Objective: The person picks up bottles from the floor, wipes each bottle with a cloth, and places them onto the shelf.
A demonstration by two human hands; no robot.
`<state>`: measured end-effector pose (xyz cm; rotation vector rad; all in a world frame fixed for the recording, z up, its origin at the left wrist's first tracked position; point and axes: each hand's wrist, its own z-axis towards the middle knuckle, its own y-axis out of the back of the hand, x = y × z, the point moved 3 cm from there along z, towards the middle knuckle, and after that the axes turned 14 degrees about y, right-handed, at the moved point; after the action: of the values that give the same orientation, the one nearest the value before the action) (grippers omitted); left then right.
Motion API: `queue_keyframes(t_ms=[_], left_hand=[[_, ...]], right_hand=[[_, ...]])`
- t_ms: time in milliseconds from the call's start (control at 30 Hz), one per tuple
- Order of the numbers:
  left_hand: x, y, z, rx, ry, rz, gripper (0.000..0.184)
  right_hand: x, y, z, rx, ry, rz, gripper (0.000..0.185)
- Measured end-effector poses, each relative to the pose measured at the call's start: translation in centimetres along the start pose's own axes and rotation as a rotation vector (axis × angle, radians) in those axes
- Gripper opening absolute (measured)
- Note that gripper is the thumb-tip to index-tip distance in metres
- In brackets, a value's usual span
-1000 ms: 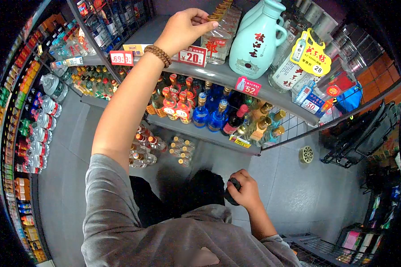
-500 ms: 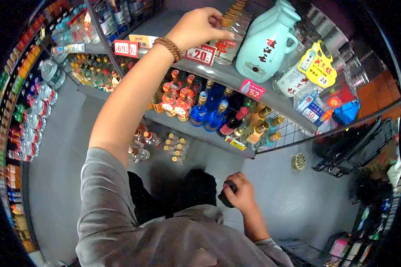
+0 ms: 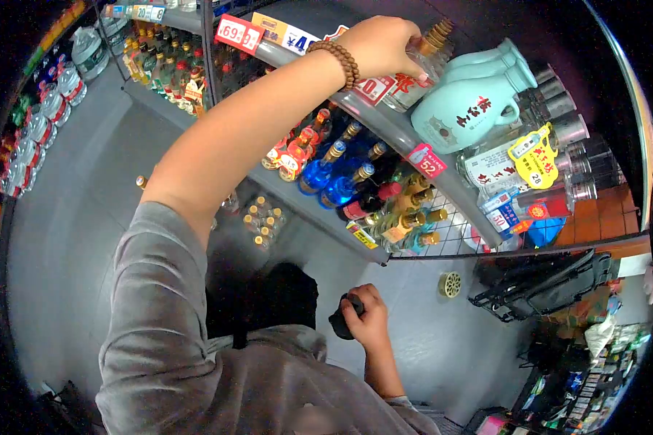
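My left hand, with a brown bead bracelet at the wrist, reaches up to the shelf. Its thumb and fingers are closed around the upper part of a clear glass bottle with red writing, the front one of a row with gold caps. Part of that bottle is hidden by the hand. Just right of it stand pale turquoise jugs with handles. Low in front of my body, my right hand is wrapped round a small black object whose kind I cannot make out.
Price tags line the shelf edge. Below are blue bottles and red-labelled bottles. Gold-capped bottles stand near the floor. A folded black frame and a round drain cover lie right; water bottles stand left.
The view has turned, so the shelf appears tilted and shifted. My left hand stays at the gold-capped bottles, its fingers now closer round the front one. My right hand still holds the black object.
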<state>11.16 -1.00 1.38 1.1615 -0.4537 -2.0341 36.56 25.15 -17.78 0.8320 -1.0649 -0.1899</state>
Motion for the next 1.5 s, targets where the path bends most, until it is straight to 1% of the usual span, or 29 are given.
queue_keyframes(t_ms=[67, 167, 233, 300, 433, 500, 633, 700, 733, 767, 800, 833, 867, 900, 933, 967, 1000, 1033, 1067, 1100, 1133, 1167, 1200, 1233, 1300, 1333, 1400, 1433, 1500], left_hand=[[0.2, -0.1, 0.1, 0.012, 0.001, -0.008, 0.063], [0.1, -0.4, -0.2, -0.039, 0.013, 0.011, 0.064], [0.1, -0.4, -0.3, -0.069, 0.014, -0.009, 0.062], [0.3, -0.6, -0.4, 0.019, 0.089, 0.036, 0.058], [0.0, -0.3, -0.9, -0.028, 0.074, -0.001, 0.054], [-0.2, -0.2, -0.8, 0.029, 0.096, 0.025, 0.053], [0.0, -0.4, -0.7, 0.011, 0.097, 0.034, 0.054], [-0.1, 0.6, -1.5, -0.123, 0.074, 0.045, 0.057], [-1.3, 2.9, -3.5, -0.139, 0.099, -0.017, 0.049], [-1.3, 5.4, -5.9, -0.113, 0.248, -0.489, 0.040], [-0.2, 5.8, -8.0, -0.078, 0.291, -0.662, 0.041], [1.4, 6.8, -10.6, -0.149, 0.280, -0.604, 0.041], [2.3, 5.8, -11.1, -0.222, 0.013, -0.601, 0.033], [4.5, 5.9, -14.3, -0.155, 0.203, -0.745, 0.022], [6.0, 6.3, -17.9, -0.177, 0.280, -0.820, 0.019], [9.1, 5.8, -21.6, -0.138, 0.446, -0.783, 0.019], [11.2, 4.3, -25.6, -0.253, 0.671, -0.729, 0.020], [13.2, 2.3, -29.8, -0.261, 0.891, -0.775, 0.019], [14.9, 0.3, -33.7, -0.202, 0.988, -0.786, 0.015], [18.2, -3.1, -38.7, -0.159, 1.002, -0.810, 0.016], [18.2, -4.9, -41.6, -0.143, 1.192, -0.762, 0.013], [18.8, -6.8, -44.4, -0.119, 1.264, -0.887, 0.011], [20.9, -11.1, -49.1, -0.092, 1.202, -0.696, 0.014], [22.7, -13.8, -51.5, -0.004, 1.213, -0.681, 0.024], [23.1, -15.9, -52.7, 0.285, 1.311, -0.348, 0.044], [24.1, -17.4, -53.9, 0.283, 1.339, -0.349, 0.044], [25.5, -20.4, -55.1, 0.154, 1.097, -0.230, 0.068], [25.3, -20.7, -54.6, 0.148, 1.116, -0.233, 0.068], [25.3, -21.9, -53.5, 0.297, 1.278, -0.050, 0.080]], right_hand=[[0.3, 0.0, 0.1, 0.008, 0.028, 0.006, 0.015], [0.3, -0.2, 0.0, 0.006, -0.030, -0.003, 0.014], [0.4, -0.2, 0.0, 0.022, 0.025, -0.012, 0.014], [-0.1, -0.4, -0.4, 0.016, 0.001, -0.022, 0.015], [-0.4, -0.6, -0.7, 0.014, -0.035, -0.025, 0.015], [-0.4, -0.6, -0.7, 0.019, -0.035, -0.035, 0.015], [0.1, -0.6, -0.4, 0.012, 0.002, -0.026, 0.013], [0.1, -0.5, -0.3, -0.003, 0.017, -0.010, 0.013], [0.0, -0.5, -0.3, -0.018, 0.033, 0.004, 0.013], [-0.2, -0.4, -0.3, -0.010, 0.025, 0.008, 0.013], [-0.3, -0.3, -0.3, -0.024, 0.043, 0.003, 0.012], [-0.5, -0.3, -0.3, -0.038, 0.061, -0.001, 0.012], [-0.5, -0.2, -0.3, -0.058, 0.054, 0.024, 0.013], [-0.7, -0.2, -0.4, -0.044, 0.041, 0.032, 0.013], [-1.0, -0.2, -0.6, -0.040, 0.025, 0.003, 0.012], [-1.3, -0.4, -0.8, -0.032, 0.007, -0.022, 0.012], [-1.6, -0.6, -0.9, -0.019, 0.015, -0.050, 0.013], [-2.0, -0.9, -1.1, 0.014, -0.005, -0.034, 0.013], [-2.3, -1.2, -1.0, 0.010, -0.006, -0.032, 0.014], [-2.7, -1.6, -0.8, 0.002, -0.003, -0.031, 0.014], [-3.2, -2.1, -0.7, 0.037, -0.032, -0.024, 0.014], [-3.6, -2.7, -0.3, 0.062, -0.036, -0.013, 0.014], [-4.3, -3.5, 0.1, 0.111, -0.028, -0.009, 0.014], [-4.9, -4.2, 0.6, 0.139, -0.022, -0.020, 0.014], [-5.5, -5.1, 1.2, 0.199, -0.022, -0.005, 0.014], [-5.5, -5.5, 1.6, 0.204, 0.001, 0.038, 0.014], [-5.8, -6.0, 2.4, 0.229, 0.025, 0.079, 0.014], [-6.0, -6.3, 2.8, 0.246, 0.034, 0.083, 0.015], [-6.6, -6.6, 3.7, 0.279, 0.045, 0.088, 0.015]])
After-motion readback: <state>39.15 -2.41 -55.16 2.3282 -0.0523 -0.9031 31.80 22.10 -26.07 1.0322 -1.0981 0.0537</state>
